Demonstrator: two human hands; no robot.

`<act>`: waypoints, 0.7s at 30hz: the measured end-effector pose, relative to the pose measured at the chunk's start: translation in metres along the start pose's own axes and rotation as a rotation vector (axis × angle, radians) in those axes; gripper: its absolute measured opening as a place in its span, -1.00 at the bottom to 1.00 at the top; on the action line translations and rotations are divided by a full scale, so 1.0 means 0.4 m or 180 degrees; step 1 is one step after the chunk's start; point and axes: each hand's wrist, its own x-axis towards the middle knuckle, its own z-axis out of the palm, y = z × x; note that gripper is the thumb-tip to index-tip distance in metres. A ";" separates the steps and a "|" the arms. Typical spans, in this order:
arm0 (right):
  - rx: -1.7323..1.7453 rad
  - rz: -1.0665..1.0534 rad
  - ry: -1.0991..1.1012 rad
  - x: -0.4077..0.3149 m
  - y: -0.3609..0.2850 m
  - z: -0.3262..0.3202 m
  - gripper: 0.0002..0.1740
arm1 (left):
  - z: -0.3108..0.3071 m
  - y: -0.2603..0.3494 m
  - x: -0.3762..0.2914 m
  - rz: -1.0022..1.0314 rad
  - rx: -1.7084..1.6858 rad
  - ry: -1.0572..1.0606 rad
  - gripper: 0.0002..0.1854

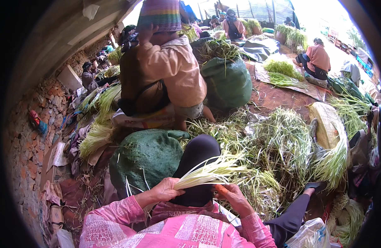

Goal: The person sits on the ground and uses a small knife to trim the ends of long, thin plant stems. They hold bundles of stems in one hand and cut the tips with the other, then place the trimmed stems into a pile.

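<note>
My left hand is closed around the pale end of a bunch of long, thin green-white plant stalks. The stalks fan out to the right across my dark-trousered knee. Just below their loose ends is my right hand, with an orange covering on one finger. Its fingertips are close to the lower stalks; whether they pinch one cannot be told. A green woven sack lies left of my knee, and a heap of tangled stalks is on the right.
Ahead, a child in a peach top stands against a seated person beneath a colourful woven basket. Behind them is a full green sack. A yellowish sack stands right. A rough brick wall runs left. Several people sit farther off among stalks.
</note>
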 end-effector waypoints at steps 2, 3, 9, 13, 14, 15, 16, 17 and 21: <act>0.0121 0.0047 0.0104 -0.031 0.020 -0.016 -0.58 | 0.008 -0.005 -0.009 -0.0184 -0.0274 -0.0113 -0.88; 0.0307 0.0035 0.0188 -0.045 0.033 -0.021 -0.62 | 0.002 -0.003 -0.019 -0.0305 -0.0352 -0.0188 -0.83; 0.0024 -0.0211 0.1046 -0.107 0.140 -0.113 -0.71 | -0.002 -0.022 -0.050 -0.0431 -0.0579 -0.0320 -0.74; -0.0553 -0.0675 0.1731 -0.130 0.075 -0.119 -0.69 | 0.001 -0.019 -0.051 -0.0661 -0.0423 -0.0350 -0.74; -0.0758 -0.0935 0.1764 -0.124 0.050 -0.120 -0.67 | 0.004 -0.020 -0.048 -0.0638 -0.0413 -0.0332 -0.74; -0.1009 -0.1059 0.1760 -0.118 0.018 -0.114 -0.69 | 0.002 -0.020 -0.050 -0.0636 -0.0410 -0.0339 -0.74; -0.1181 -0.1292 0.1788 -0.103 -0.007 -0.107 -0.70 | 0.001 -0.023 -0.046 -0.0621 -0.0410 -0.0346 -0.74; -0.1353 -0.1523 0.1808 -0.085 -0.027 -0.096 -0.71 | 0.001 -0.026 -0.044 -0.0608 -0.0413 -0.0350 -0.74; -0.2349 -0.1820 0.1650 -0.022 -0.080 -0.016 -0.80 | -0.004 -0.030 -0.043 -0.0639 -0.0433 -0.0372 -0.70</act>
